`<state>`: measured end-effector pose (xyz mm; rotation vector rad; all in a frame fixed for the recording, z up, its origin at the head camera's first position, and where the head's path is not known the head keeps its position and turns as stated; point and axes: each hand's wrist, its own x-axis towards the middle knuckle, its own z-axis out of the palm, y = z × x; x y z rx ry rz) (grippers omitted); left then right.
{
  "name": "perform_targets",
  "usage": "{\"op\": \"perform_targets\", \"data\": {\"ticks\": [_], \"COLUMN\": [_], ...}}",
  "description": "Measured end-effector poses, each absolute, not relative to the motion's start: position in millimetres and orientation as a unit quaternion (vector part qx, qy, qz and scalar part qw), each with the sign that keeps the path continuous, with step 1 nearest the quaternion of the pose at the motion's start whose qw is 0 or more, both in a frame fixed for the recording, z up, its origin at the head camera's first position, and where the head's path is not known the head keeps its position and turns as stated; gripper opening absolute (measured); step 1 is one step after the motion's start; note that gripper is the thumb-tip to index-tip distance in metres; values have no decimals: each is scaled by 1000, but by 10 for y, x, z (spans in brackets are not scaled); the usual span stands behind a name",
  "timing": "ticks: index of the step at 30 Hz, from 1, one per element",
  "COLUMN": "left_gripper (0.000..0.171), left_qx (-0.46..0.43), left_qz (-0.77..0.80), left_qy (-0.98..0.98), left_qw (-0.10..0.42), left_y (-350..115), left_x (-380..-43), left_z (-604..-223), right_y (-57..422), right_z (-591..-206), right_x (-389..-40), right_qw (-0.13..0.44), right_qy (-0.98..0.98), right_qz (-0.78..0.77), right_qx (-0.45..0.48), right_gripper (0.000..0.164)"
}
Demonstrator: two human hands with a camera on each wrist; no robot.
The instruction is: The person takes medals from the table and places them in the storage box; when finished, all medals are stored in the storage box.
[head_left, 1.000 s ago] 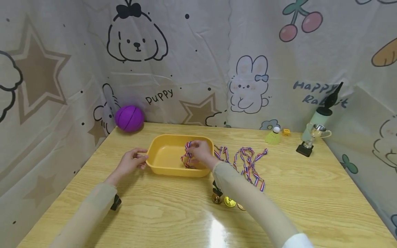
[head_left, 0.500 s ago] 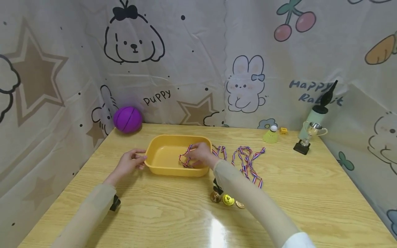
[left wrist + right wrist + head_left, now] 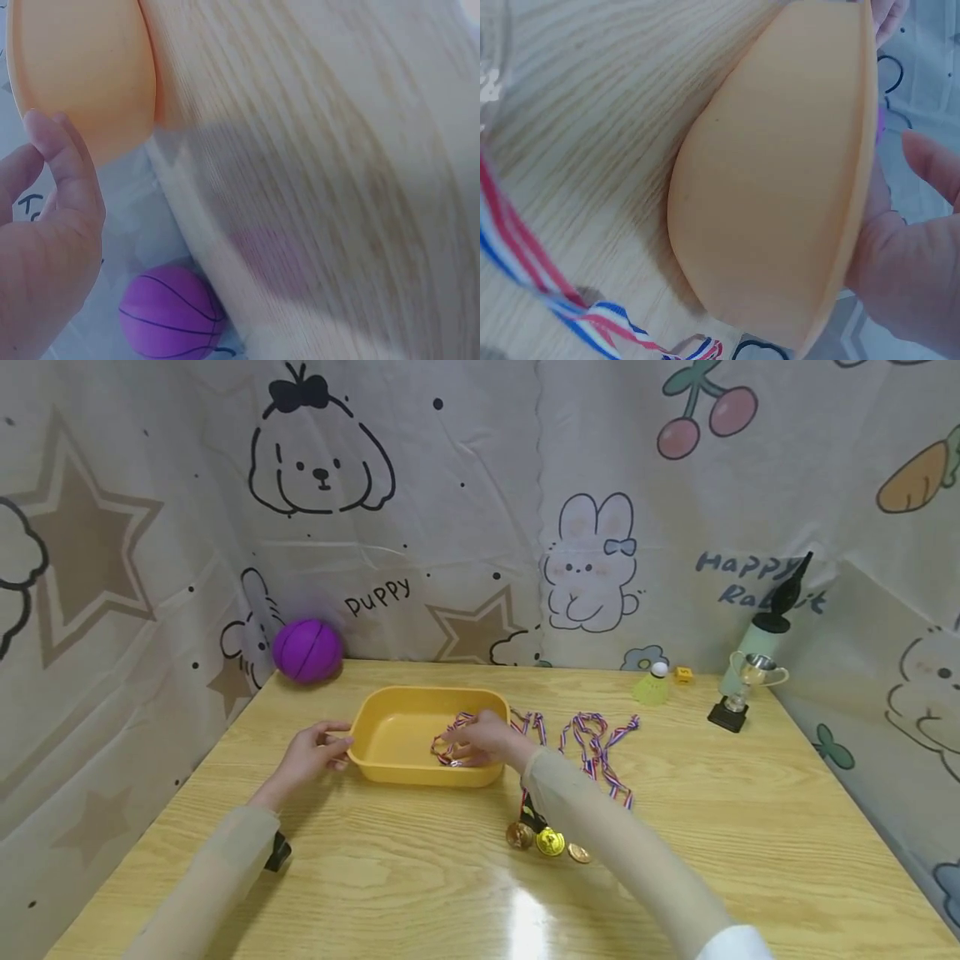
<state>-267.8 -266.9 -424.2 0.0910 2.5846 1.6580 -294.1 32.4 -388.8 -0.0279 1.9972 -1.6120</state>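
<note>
A yellow plastic basin (image 3: 390, 774) stands on the wooden table. My left hand (image 3: 311, 753) is at its left end, fingertips touching the rim with the fingers relaxed. Inside the basin's right half my right hand (image 3: 491, 739) reaches down, its thumb and fingers spread apart beside a red, white and blue striped ribbon (image 3: 441, 748). The basin wall hides the lower end of this ribbon. In the right wrist view the thumb (image 3: 930, 166) stands away from the basin's wall. Right of the basin lie medals, one bronze (image 3: 519, 836), one gold (image 3: 550, 842), with tangled striped ribbons (image 3: 596, 745).
A third medal (image 3: 579, 853) lies by the right forearm. A purple ball (image 3: 307, 651) sits at the back left corner. At the back right are a yellow-green shuttlecock (image 3: 652, 685), a small yellow cube (image 3: 683, 675), a trophy cup (image 3: 750, 681) and a pale green, black-topped object (image 3: 767, 635).
My right hand has lowered inside the basin, and the ribbon that it held up has sunk down with it and now lies lower. The left hand stays at the rim.
</note>
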Motion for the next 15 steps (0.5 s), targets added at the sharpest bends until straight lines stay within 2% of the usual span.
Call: {"op": "perform_targets", "data": {"ticks": [5,9,15], "left_gripper": [45,44,44], "left_qx": [34,29,26], "left_qz": [537,528,523], "left_qy": [842,848,851], "left_qw": [37,37,30], "left_y": [-2637,-2641,-2659], "left_x": [-2677,-2642,-2628], "left_z": [-4254,-4249,-4222], "right_y": [622,969,1532], "right_z": [-3812,-3730,-3703], "right_x": [-2858,-2784,-2728], "right_qw": [275,259,225], "right_qy": [734,715,731], "right_qz": [-616,-639,-635], "right_qx": [-71,-114,-109], "right_gripper": [65,62,59]}}
